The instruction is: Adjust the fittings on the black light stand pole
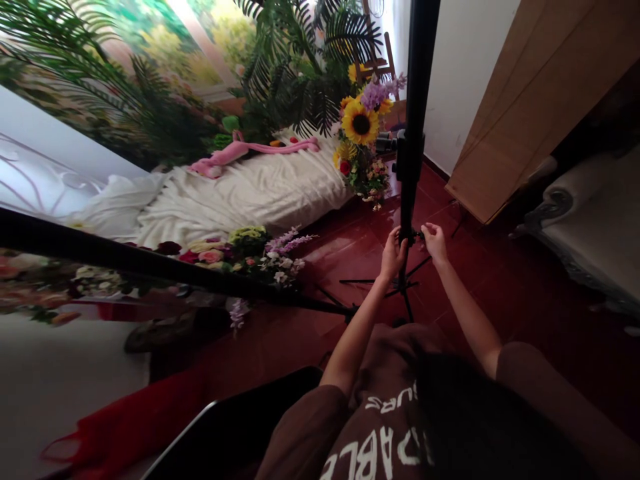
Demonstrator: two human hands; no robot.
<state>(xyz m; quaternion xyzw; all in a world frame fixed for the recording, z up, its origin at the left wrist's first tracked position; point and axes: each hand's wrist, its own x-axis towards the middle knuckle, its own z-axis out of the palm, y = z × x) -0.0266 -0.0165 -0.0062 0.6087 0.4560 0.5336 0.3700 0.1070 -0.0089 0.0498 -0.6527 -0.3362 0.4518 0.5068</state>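
A black light stand (411,160) rises upright before me, its thin legs (407,303) spread on the floor. My left hand (393,255) is wrapped around the lower part of its pole from the left. On the pole's other side, my right hand (434,241) has its fingers curled together at a small dark knob (419,236) that sticks out from the pole. Higher up, a black clamp joint (407,150) sits on the same pole. The pole partly covers my left fingertips.
Another black pole (200,272) slants across the left side. Artificial flowers (280,257) and sunflowers (361,123) border a cream-draped bench (260,187) with a pink plush toy (230,157). A brown board (525,113) leans at right, near a rolled white sheet (575,193).
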